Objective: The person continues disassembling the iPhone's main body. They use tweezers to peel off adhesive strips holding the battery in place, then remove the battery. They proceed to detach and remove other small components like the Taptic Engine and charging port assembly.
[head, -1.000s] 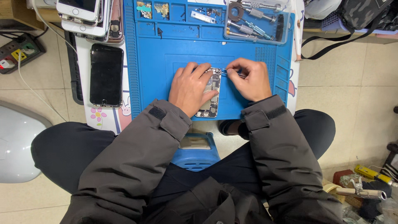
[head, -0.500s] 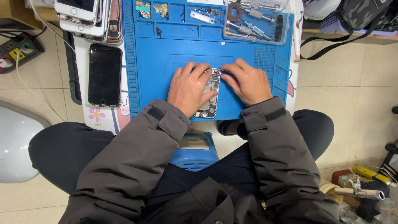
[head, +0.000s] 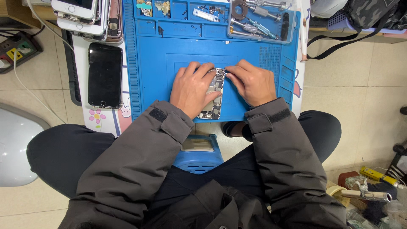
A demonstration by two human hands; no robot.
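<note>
your left hand (head: 193,90) lies flat, fingers together, on the opened phone (head: 214,97) near the blue mat's (head: 148,63) front edge; your right hand (head: 252,82) presses curled fingertips on its top end.

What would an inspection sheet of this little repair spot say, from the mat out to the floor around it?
Surface: blue work mat with ridged edges and small trays.
Job's things: opened phone, insides showing, flat on the mat.
Clutter: black phone left of the mat; stacked phones; clear tool box with screwdrivers.
Grips: left hand lies over the opened phone; right hand fingertips at its top edge.
Cables: white cable to a power strip.
Surroundings: tiled floor, blue stool, bag strap.
</note>
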